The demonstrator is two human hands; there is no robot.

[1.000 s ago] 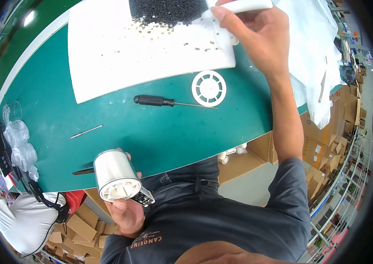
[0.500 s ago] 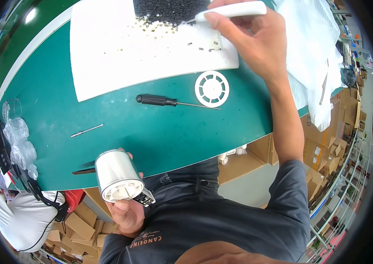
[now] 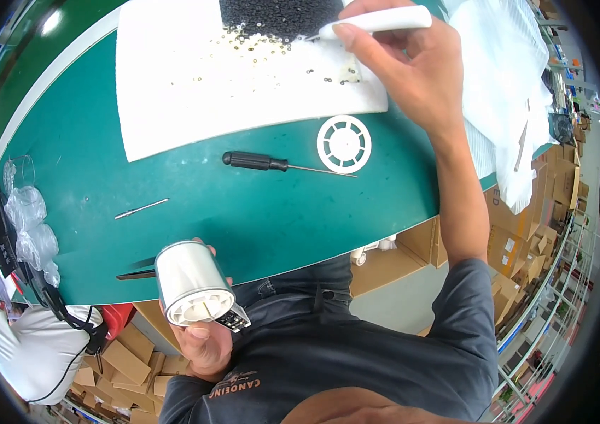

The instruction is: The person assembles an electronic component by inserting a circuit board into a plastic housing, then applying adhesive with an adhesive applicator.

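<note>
Since the earlier frame, right hand (image 3: 413, 78) has shifted slightly left over the white sheet (image 3: 194, 92), fingers closed around a white pen-shaped tool (image 3: 377, 21) whose tip sits by the scattered small screws (image 3: 257, 53). Green desk (image 3: 243, 212) carries the sheet, a black-handled screwdriver (image 3: 271, 164) and, just beside its tip, a white vented disc (image 3: 344, 144). Left hand (image 3: 204, 339) grips a silver cylindrical housing (image 3: 190, 283) at the desk's near edge.

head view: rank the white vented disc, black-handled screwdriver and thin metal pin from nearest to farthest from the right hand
From the right hand:
1. White vented disc, just below it on the green table.
2. Black-handled screwdriver, left of the disc.
3. Thin metal pin, farthest left.
</note>
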